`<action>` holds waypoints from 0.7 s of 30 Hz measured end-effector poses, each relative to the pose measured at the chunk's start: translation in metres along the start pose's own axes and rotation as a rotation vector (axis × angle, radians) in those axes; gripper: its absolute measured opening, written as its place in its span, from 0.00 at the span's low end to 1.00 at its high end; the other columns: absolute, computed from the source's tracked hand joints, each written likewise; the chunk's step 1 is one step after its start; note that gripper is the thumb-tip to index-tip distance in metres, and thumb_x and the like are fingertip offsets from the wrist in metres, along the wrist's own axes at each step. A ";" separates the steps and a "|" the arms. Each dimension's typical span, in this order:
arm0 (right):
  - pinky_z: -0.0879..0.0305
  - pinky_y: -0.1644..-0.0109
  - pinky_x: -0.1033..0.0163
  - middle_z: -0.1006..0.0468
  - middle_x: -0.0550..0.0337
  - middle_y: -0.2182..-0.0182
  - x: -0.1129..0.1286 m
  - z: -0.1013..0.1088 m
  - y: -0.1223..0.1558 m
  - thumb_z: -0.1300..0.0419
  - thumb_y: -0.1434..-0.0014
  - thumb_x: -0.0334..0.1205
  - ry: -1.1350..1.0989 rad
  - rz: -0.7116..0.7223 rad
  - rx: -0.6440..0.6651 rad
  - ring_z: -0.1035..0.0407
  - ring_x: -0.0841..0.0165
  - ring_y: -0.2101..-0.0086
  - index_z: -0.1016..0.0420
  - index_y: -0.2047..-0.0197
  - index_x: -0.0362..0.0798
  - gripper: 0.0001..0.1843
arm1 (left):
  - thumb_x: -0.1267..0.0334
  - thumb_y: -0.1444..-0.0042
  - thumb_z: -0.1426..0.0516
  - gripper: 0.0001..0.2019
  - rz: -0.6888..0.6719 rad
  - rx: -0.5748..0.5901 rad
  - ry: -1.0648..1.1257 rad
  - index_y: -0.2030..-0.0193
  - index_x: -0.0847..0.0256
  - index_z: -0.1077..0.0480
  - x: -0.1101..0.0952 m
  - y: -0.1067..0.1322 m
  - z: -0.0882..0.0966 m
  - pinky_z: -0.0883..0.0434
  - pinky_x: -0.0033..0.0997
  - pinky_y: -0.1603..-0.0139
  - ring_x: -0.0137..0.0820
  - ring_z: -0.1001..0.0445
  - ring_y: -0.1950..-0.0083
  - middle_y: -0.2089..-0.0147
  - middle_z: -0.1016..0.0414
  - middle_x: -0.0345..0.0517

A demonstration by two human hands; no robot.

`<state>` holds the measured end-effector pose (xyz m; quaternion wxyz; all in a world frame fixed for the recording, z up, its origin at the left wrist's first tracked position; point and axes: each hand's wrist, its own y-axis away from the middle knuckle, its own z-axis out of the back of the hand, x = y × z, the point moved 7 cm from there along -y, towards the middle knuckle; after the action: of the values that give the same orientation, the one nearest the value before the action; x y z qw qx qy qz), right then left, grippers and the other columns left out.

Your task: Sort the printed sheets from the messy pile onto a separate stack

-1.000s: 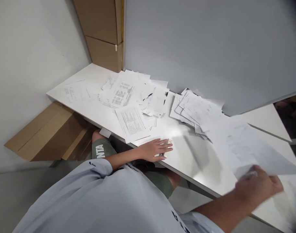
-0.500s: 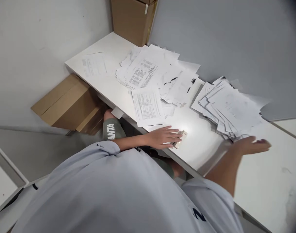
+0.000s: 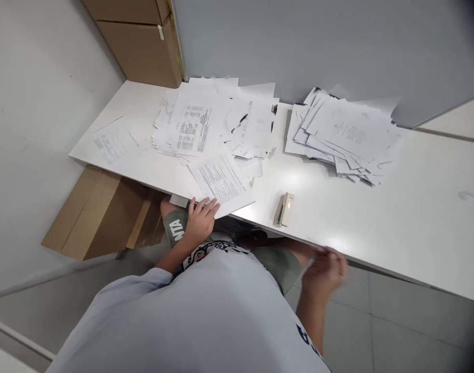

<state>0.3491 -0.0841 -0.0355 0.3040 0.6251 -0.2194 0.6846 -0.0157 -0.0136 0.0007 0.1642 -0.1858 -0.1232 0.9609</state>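
Note:
My left hand [image 3: 200, 220] is at the near edge of the white table [image 3: 415, 207], fingers stretched onto the corner of a printed sheet [image 3: 220, 182]. My right hand [image 3: 325, 268] is below the table edge, blurred by motion, fingers curled; what it holds, if anything, I cannot make out. A beige stapler [image 3: 284, 209] lies untouched on the table between the two hands. Behind the printed sheet spreads a loose pile of printed papers [image 3: 215, 120]. A second fanned stack of papers [image 3: 343, 134] lies to the right by the grey partition.
A single sheet [image 3: 114, 142] lies at the table's left end. Cardboard boxes [image 3: 141, 39] stand in the back corner, and a flat brown box [image 3: 91, 215] sits on the floor under the table's left side. A grey partition [image 3: 318, 46] backs the table.
My left hand left the stapler and moved left to the printed sheet's corner. My right hand dropped from above the table to below its edge. The sheet it held a second ago is gone.

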 end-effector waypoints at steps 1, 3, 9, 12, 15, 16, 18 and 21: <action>0.31 0.46 0.47 0.21 0.55 0.66 -0.004 -0.028 0.019 0.42 0.44 0.54 0.026 -0.041 0.114 0.25 0.56 0.58 0.29 0.62 0.52 0.15 | 0.69 0.35 0.54 0.22 -0.017 -0.027 0.017 0.38 0.53 0.31 -0.001 0.000 0.003 0.53 0.58 0.28 0.43 0.29 0.38 0.45 0.21 0.48; 0.30 0.47 0.51 0.19 0.53 0.64 -0.012 -0.090 0.058 0.40 0.44 0.58 -0.008 -0.170 0.481 0.24 0.58 0.59 0.26 0.58 0.50 0.20 | 0.69 0.36 0.54 0.22 -0.064 -0.051 0.050 0.41 0.52 0.28 -0.004 0.001 0.006 0.49 0.53 0.29 0.40 0.25 0.43 0.52 0.18 0.45; 0.29 0.50 0.52 0.18 0.51 0.60 0.001 -0.175 0.099 0.39 0.53 0.72 -0.256 -0.405 0.931 0.24 0.57 0.57 0.24 0.55 0.50 0.36 | 0.65 0.34 0.50 0.15 -0.353 -0.036 0.021 0.49 0.51 0.25 -0.034 0.010 -0.001 0.37 0.42 0.39 0.35 0.24 0.46 0.53 0.17 0.41; 0.30 0.48 0.52 0.18 0.53 0.61 0.006 -0.173 0.079 0.32 0.55 0.65 -0.187 -0.415 0.803 0.25 0.56 0.56 0.22 0.57 0.49 0.31 | 0.59 0.33 0.50 0.12 -0.474 0.002 0.045 0.55 0.52 0.25 -0.043 0.018 0.004 0.35 0.41 0.41 0.36 0.25 0.44 0.52 0.18 0.40; 0.31 0.48 0.52 0.18 0.54 0.62 0.018 -0.172 0.068 0.33 0.51 0.58 -0.083 -0.353 0.845 0.25 0.56 0.57 0.21 0.59 0.48 0.23 | 0.47 0.33 0.52 0.19 -0.443 0.005 0.099 0.52 0.55 0.27 -0.030 0.016 0.022 0.36 0.46 0.38 0.42 0.30 0.37 0.46 0.21 0.48; 0.31 0.48 0.52 0.18 0.54 0.63 0.025 -0.172 0.065 0.35 0.48 0.56 -0.020 -0.295 0.879 0.25 0.56 0.58 0.21 0.61 0.48 0.21 | 0.45 0.33 0.54 0.22 -0.375 -0.003 0.118 0.49 0.56 0.28 -0.019 0.012 0.028 0.37 0.48 0.36 0.44 0.32 0.35 0.43 0.23 0.51; 0.31 0.49 0.52 0.18 0.55 0.63 0.044 -0.171 0.062 0.39 0.43 0.53 0.134 -0.115 0.939 0.26 0.56 0.58 0.21 0.63 0.47 0.17 | 0.45 0.33 0.55 0.24 -0.198 -0.032 0.162 0.41 0.58 0.34 0.009 0.002 0.036 0.40 0.52 0.34 0.46 0.38 0.31 0.37 0.29 0.56; 0.32 0.50 0.54 0.19 0.57 0.64 0.084 -0.175 0.061 0.45 0.38 0.47 0.298 0.216 0.986 0.26 0.57 0.58 0.22 0.63 0.48 0.14 | 0.44 0.34 0.53 0.31 0.070 -0.069 0.284 0.31 0.58 0.48 0.049 -0.017 0.035 0.42 0.53 0.31 0.47 0.45 0.27 0.29 0.41 0.60</action>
<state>0.1781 0.0031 0.0315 -0.0707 0.5637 0.1111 0.8154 -0.0681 0.0139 0.0221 0.1398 -0.3295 -0.1250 0.9253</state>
